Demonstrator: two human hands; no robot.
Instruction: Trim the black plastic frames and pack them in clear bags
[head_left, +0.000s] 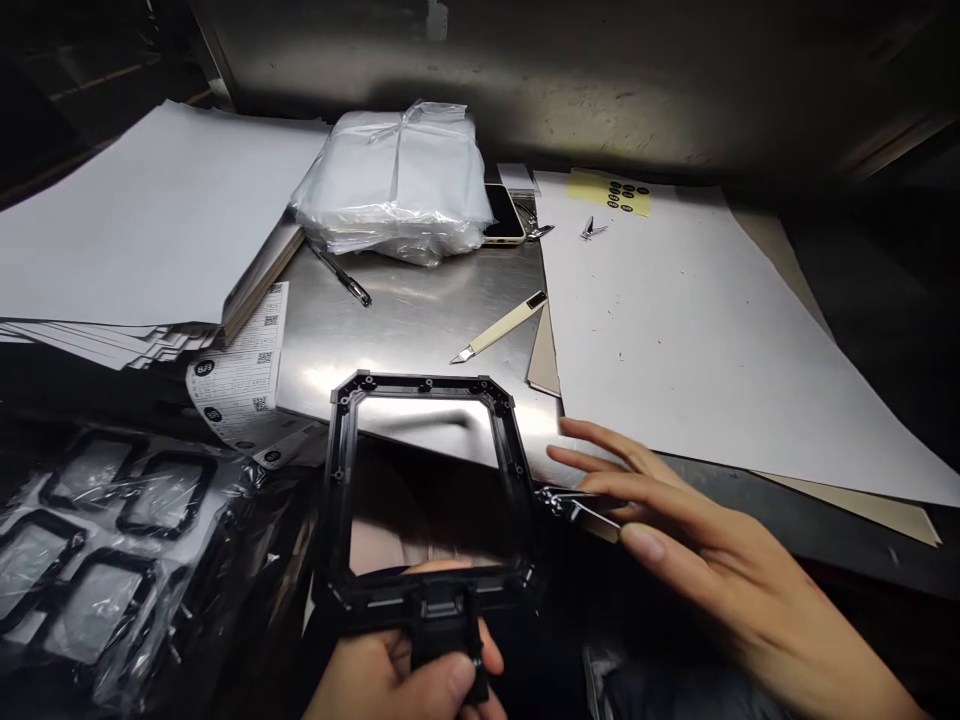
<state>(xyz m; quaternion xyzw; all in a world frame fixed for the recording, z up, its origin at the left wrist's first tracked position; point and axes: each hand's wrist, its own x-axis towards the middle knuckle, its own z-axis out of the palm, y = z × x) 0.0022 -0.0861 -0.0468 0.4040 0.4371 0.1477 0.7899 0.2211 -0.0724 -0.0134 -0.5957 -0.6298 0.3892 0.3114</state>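
My left hand (420, 675) is wrapped round the handle of a black plastic frame (523, 470), held upright above the table's front edge. The frame is squarish with cut corners and small screw posts, and its middle is an open window. My right hand (690, 540) pinches a pair of silver nail clippers (581, 503) between thumb and fingers, the other fingers stretched out. The clippers' jaws are at the frame's right side; whether they touch it I cannot tell.
A craft knife (499, 328), a pen (341, 275), a phone (504, 215) and bagged white packs (397, 185) lie on the metal table (390, 330). White sheets (135, 220) are stacked left. More clippers (591, 230) rest on white board (675, 340). Bagged black frames (97, 560) are lower left.
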